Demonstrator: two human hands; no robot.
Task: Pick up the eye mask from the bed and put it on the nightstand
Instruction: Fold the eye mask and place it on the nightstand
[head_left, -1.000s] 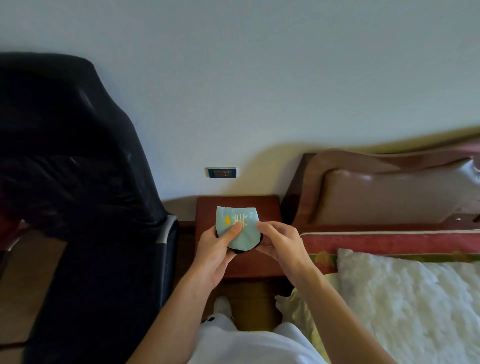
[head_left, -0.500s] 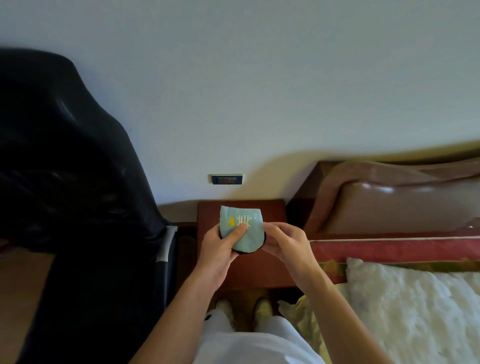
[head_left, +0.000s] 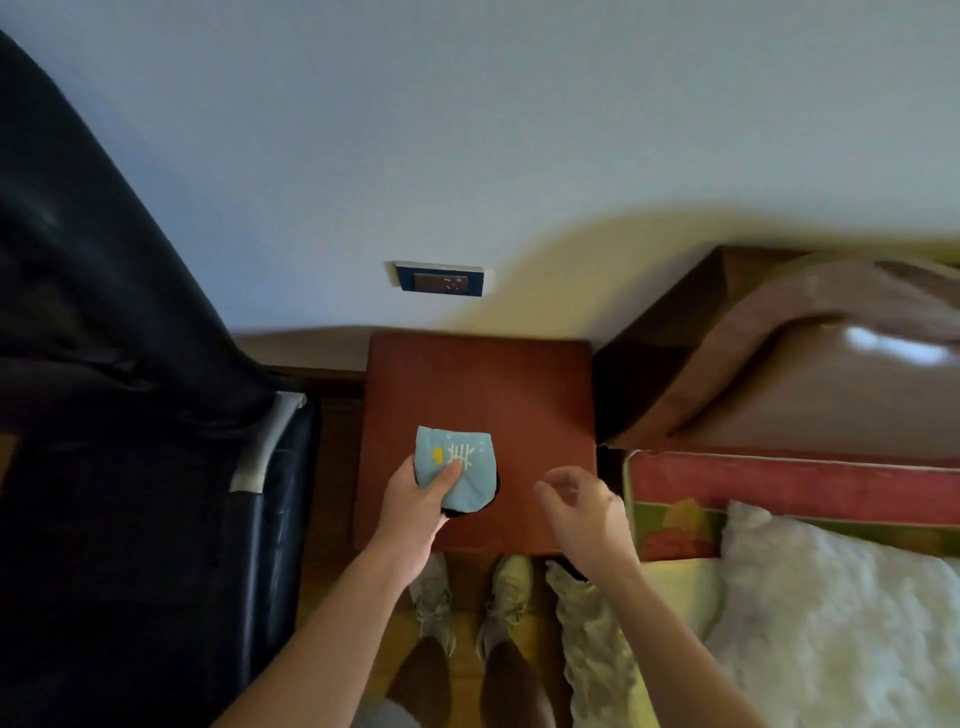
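The left hand (head_left: 415, 499) is pinching the folded pale-blue fabric eye mask (head_left: 457, 467), thumb on top, over the reddish-brown wooden nightstand (head_left: 540, 395), apparently for placing; the right hand (head_left: 582, 506) is hovering beside it, fingers loosely curled, holding nothing.

Nightstand (head_left: 483, 379) top lies bare behind the hands, hemmed by chair (head_left: 130, 415) and headboard (head_left: 727, 353).

Bedroom: bed (head_left: 831, 597) beside wooden nightstand (head_left: 483, 395).

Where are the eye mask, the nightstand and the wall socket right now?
eye mask (head_left: 470, 480): head view, on its light blue front below the white print.
nightstand (head_left: 540, 410): head view, on the bare red-brown top.
wall socket (head_left: 440, 282): head view, on its dark centre plate.
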